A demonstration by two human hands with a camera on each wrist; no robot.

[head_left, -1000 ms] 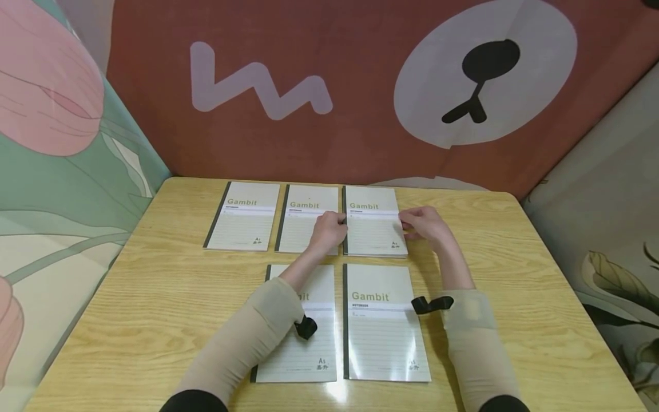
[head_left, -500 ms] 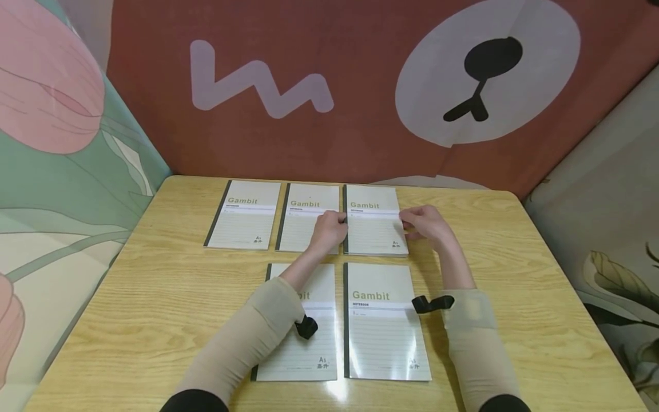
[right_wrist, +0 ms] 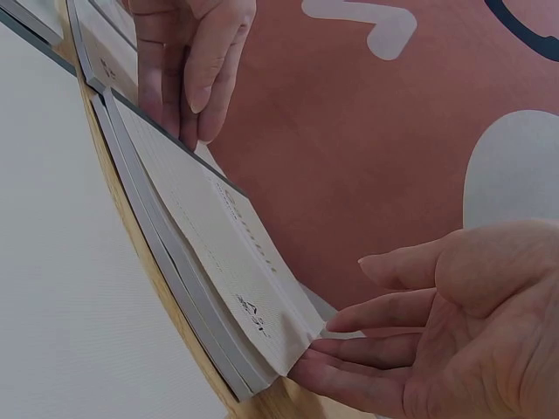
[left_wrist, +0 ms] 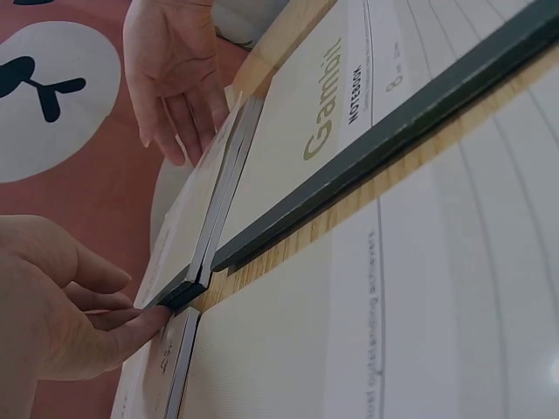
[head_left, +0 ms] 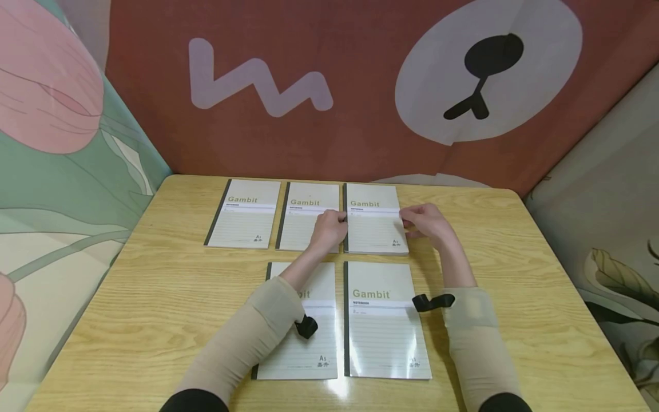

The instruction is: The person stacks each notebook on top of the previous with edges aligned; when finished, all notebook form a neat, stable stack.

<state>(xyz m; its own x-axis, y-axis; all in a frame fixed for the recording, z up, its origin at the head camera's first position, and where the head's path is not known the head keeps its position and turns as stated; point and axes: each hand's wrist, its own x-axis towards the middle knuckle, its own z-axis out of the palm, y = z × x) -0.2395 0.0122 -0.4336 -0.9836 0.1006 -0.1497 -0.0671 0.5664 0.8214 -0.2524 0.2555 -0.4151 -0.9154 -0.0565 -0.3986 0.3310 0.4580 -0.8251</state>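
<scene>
A light wooden worktop (head_left: 154, 297) is enclosed by printed fabric panels: a reddish-brown one with a white zigzag and a bear muzzle behind, floral ones at both sides. Five "Gambit" notebooks are laid out on it in two rows, three far and two near.

The far-right notebook stack (head_left: 374, 219) is flanked by both hands. In the wrist views it is seen to be more than one notebook, one lying on another. Its long axis runs away from the person, with the dark spine on the left.

The left hand (head_left: 329, 228) is placed at the spine edge, above the far-middle notebook (head_left: 307, 217); its fingertips (left_wrist: 144, 321) are pressed against the spine, the fingers nearly straight. The right hand (head_left: 425, 221) is set at the opposite, open edge, its fingers (right_wrist: 367, 345) extended and touching the page edges near the corner. Nothing is gripped by either hand; the stack is merely bracketed between straight fingers, lying directly between the hands, about equally near to each.

The far-left notebook (head_left: 244, 213), the near-left notebook (head_left: 309, 343) and the near-right notebook (head_left: 383, 320) lie flat, untouched by the hands, although the forearms pass above the near pair.
</scene>
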